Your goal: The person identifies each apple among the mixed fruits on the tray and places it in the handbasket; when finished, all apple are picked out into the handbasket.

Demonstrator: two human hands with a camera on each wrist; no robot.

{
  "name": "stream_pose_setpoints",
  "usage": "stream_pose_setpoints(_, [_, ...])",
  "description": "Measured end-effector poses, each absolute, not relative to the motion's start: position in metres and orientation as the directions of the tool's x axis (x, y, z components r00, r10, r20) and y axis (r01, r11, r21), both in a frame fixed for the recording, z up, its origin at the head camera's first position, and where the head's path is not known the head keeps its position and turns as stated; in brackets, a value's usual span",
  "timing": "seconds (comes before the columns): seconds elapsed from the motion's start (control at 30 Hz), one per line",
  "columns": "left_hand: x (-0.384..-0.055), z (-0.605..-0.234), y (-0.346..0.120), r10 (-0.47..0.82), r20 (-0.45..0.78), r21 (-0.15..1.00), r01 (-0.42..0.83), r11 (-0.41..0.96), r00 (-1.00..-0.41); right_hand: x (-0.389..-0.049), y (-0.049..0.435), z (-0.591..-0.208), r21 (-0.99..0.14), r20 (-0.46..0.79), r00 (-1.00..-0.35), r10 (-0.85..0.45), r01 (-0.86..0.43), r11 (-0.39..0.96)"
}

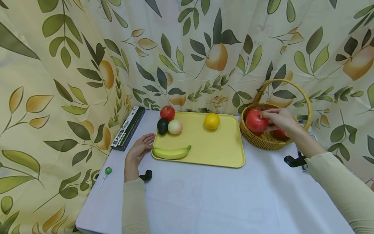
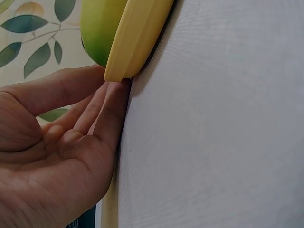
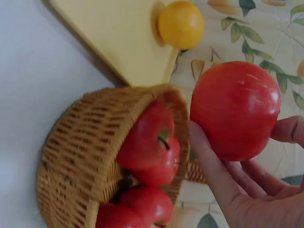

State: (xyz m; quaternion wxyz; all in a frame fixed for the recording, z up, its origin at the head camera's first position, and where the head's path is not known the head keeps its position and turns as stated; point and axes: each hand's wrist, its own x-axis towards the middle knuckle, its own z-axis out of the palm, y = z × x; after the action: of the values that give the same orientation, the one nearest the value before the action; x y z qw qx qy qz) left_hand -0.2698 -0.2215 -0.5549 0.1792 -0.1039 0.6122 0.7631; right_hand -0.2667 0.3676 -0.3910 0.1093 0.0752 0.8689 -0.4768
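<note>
Above the wicker basket [image 1: 264, 144], my right hand [image 1: 280, 120] grips a round red fruit [image 3: 235, 109] between thumb and fingers. In the right wrist view several red apples [image 3: 147, 135] lie inside the basket, some showing a dark stem. My left hand [image 1: 140, 148] rests by the left edge of a yellow tray [image 1: 210, 146], its fingers fairly straight and touching the rim near the front corner. On the tray, close to that hand, lies a banana [image 1: 171, 152], greenish at the ends. Farther back an orange [image 1: 211, 121] sits on the tray.
A red apple [image 1: 167, 113], a dark oval fruit [image 1: 162, 126] and a pale peach [image 1: 175, 127] cluster at the tray's back left. Left of it lie a black pasta box [image 1: 128, 128] and a green lollipop [image 1: 108, 170]. The basket handle [image 1: 308, 104] arches beside my right wrist.
</note>
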Motion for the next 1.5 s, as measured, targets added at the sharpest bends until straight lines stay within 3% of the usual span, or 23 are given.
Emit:
stream_pose_setpoints(0.3, [-0.27,-0.555,-0.221,0.147,-0.374,0.899,-0.397,-0.183,-0.915,-0.267,0.382,-0.382,-0.77,-0.363,-0.93,-0.061,0.262,0.582])
stream_pose_setpoints(0.63, [-0.269,-0.555,-0.222,0.146,-0.371,0.901,-0.394,-0.181,-0.917,-0.267,0.393,-0.374,-0.677,-0.335,-0.935,-0.113,0.156,0.719])
stream_pose_setpoints(1.5, [-0.268,-0.555,-0.223,0.148,-0.361,0.907,-0.384,-0.174,-0.921,-0.279,0.409,-0.396,-0.493,-0.267,-0.958,-0.102,0.045,0.869])
